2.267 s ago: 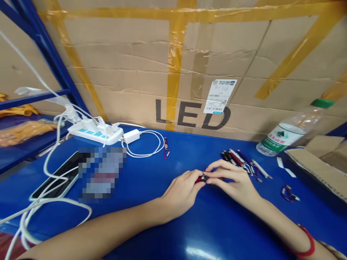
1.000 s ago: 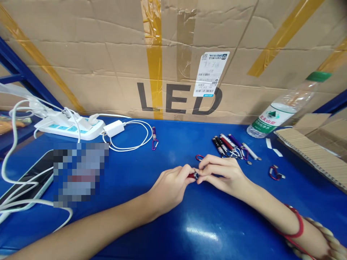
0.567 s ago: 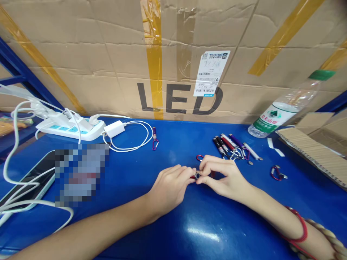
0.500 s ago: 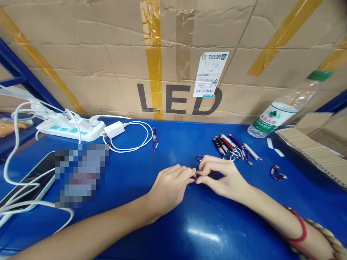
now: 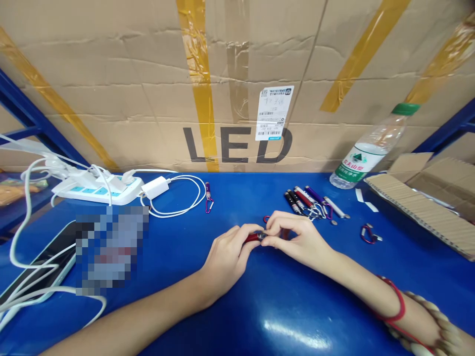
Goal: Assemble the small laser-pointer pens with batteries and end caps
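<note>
Left hand pinching small red metal keychain flashlight, fingers closed round barrel, hand resting on glossy blue tabletop. Right hand pinching flashlight's silver end, fingertips touching left hand's. Red carabiner clip peeking just beyond grip, partly hidden by right fingers. Further beyond and right of grip: bunch of black, red, purple and silver keychain flashlights. Loose red carabiner well right. Single purple keychain flashlight beyond grip, to left. Clear plastic water bottle with green cap far right, leaning against taped cardboard box marked LED.
</note>
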### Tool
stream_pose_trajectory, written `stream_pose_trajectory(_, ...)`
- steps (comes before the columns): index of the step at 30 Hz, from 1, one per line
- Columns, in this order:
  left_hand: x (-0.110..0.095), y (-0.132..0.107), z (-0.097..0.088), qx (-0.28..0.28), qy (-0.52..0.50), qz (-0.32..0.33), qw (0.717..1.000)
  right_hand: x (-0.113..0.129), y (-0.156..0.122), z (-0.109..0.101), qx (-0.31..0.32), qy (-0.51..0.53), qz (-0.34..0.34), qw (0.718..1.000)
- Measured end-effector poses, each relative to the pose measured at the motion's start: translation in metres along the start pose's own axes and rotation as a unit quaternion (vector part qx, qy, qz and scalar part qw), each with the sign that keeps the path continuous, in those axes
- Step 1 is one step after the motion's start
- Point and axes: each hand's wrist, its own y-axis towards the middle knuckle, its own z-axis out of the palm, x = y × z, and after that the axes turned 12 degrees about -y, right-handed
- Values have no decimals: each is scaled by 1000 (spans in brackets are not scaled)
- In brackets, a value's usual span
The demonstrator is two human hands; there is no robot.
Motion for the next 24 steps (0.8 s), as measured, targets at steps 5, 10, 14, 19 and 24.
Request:
stream_pose_trajectory(5,1,2,-1,24,24,57,998,1,1,-1,-7,8,8,1000)
stream_pose_trajectory(10,3,1,0,18,20,45,999,2,-2,2,-39,-63,10,997)
stream_pose_trajectory(14,3,1,2,10,-2,-5,1000,5,-4,1,-127,-117,-46,984)
stream_pose_trajectory(19,1,2,2,16,-13,-59,998,6,-5,-7,-171,-126,-195,958)
stream_pose_trajectory(24,1,2,2,14,-13,-58,998,4,-8,-5,-118,-124,-181,968)
